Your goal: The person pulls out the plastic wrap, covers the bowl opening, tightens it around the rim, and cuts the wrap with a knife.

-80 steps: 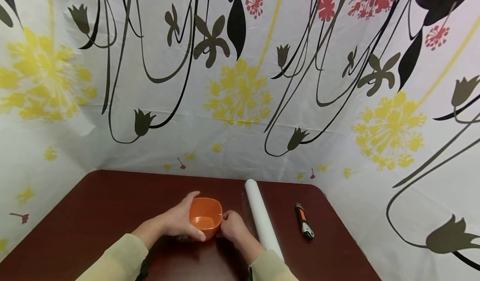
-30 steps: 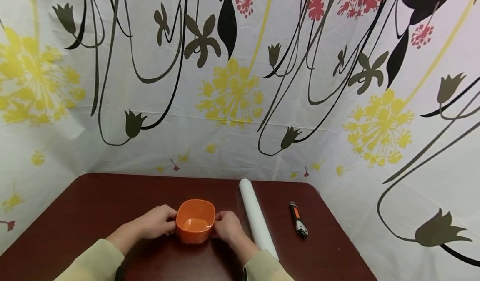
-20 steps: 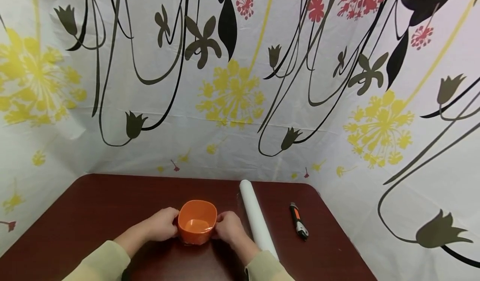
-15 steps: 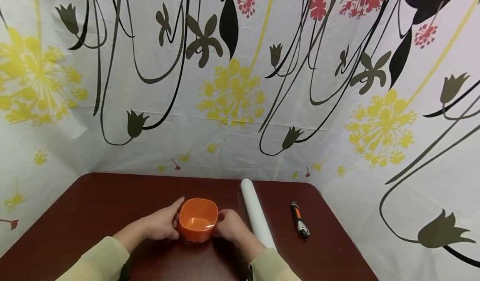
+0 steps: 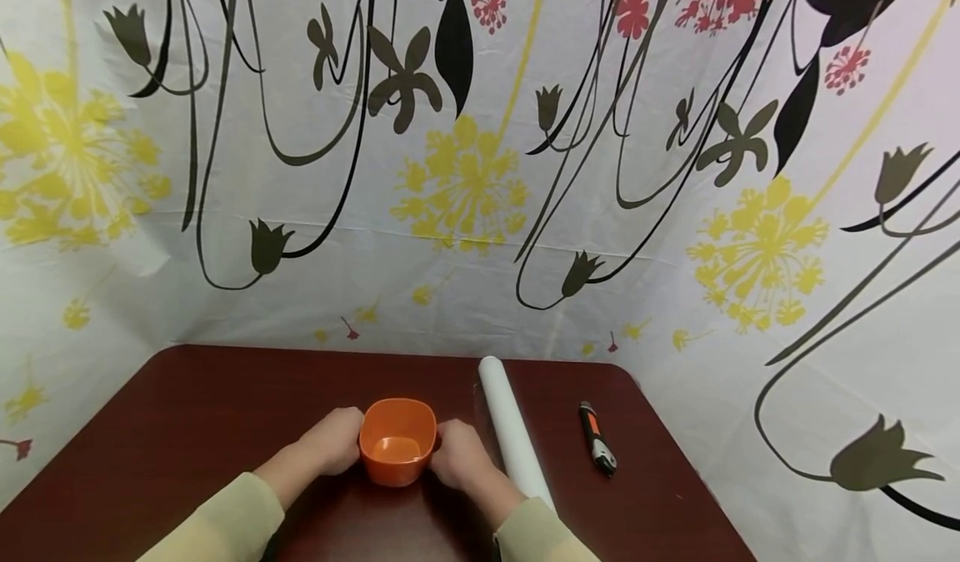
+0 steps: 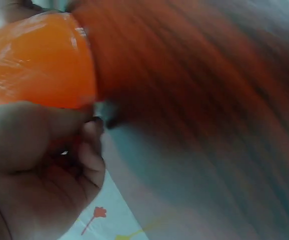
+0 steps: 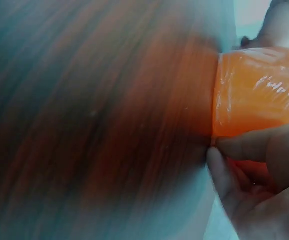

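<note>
An orange bowl (image 5: 397, 469), squarish with rounded corners, stands mouth up on the table between my hands. Clear plastic wrap (image 7: 274, 86) clings to its side, with creases and glints in both wrist views. My left hand (image 5: 336, 442) is at the bowl's left side; in the left wrist view its fingers are curled, thumb and forefinger meeting low by the bowl. On the other side my right hand (image 5: 459, 455) pinches at the bowl's base edge, seemingly on the wrap. The exact bit between the fingertips is too small to make out.
A long white roll of plastic wrap (image 5: 514, 429) lies just right of my right hand, pointing away. Further right lies a black and orange utility knife (image 5: 597, 441). The dark red table (image 5: 247, 387) ends at a patterned sheet (image 5: 337, 295) behind and at both sides.
The left hand first held the bowl with spread thumb and fingers, then shifted along its left side and is now curled there. The right hand stays at the right side. The bowl moved slightly.
</note>
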Demonstrator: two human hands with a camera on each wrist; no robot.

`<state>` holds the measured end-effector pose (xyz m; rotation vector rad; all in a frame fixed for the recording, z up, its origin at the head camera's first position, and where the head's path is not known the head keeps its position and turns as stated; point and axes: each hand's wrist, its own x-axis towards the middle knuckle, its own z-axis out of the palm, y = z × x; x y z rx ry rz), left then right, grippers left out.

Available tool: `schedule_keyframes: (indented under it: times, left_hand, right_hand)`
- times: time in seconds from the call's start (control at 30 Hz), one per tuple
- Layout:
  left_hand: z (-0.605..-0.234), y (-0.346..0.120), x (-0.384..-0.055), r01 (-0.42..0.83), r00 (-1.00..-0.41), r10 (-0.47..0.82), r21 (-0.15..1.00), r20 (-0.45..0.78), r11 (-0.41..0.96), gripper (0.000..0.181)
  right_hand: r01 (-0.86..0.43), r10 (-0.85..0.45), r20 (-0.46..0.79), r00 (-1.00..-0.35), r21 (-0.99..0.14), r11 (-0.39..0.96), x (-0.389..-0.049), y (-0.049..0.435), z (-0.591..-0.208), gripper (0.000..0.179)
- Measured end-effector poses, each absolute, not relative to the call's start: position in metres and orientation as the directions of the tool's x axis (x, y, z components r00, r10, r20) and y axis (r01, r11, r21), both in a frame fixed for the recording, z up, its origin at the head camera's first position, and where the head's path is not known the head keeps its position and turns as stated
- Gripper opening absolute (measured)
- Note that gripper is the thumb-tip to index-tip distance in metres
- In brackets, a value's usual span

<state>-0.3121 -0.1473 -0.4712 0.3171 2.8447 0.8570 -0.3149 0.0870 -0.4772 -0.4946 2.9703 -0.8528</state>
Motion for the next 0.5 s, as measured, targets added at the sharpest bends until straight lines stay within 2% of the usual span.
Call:
schedule_keyframes:
  times: [0.27,0.5]
  left_hand:
    - [-0.481,-0.152,-0.302,0.254,-0.959,0.283,0.487,0.014,0.836,0.025]
    - [-0.481,-0.153,-0.297,0.275,-0.948,0.317,0.537,0.015,0.797,0.044]
  right_hand:
    - [-0.318,-0.31,0.089,-0.947,-0.425,0.848,-0.316,0.086,-0.479,0.016]
    - [-0.311,-0.3,0.096,-0.949,-0.419,0.853,-0.314,0.086,-0.479,0.011]
